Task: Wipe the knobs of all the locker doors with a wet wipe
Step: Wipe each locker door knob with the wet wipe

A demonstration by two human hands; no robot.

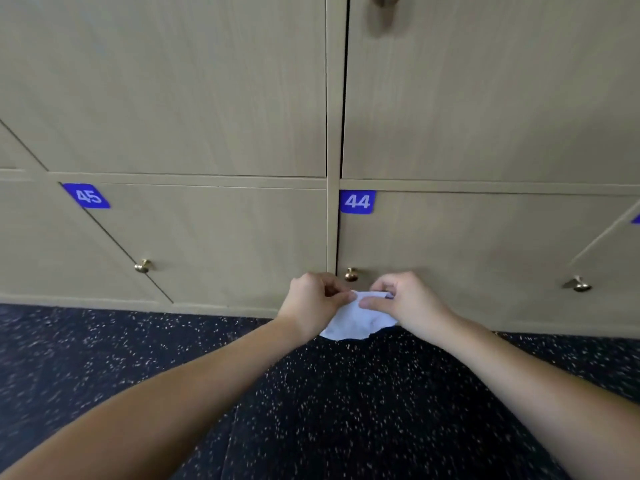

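A white wet wipe (353, 322) hangs between both my hands, low in front of the bottom row of wooden lockers. My left hand (311, 303) pinches its left top edge and my right hand (403, 301) pinches its right top edge. Just above and between the hands sits the brass knob of locker 44 (350, 274); the wipe does not touch it. The brass knob of locker 45 (142, 266) is to the left. A third brass knob (579, 284) is on the door at the right. A blurred knob (384, 0) shows at the top edge.
Blue number plates read 45 (86, 195) and 44 (357, 201). A dark speckled floor (104, 348) runs up to the locker base. The locker doors are shut, with a dark gap (344, 98) along the upper right door's edge.
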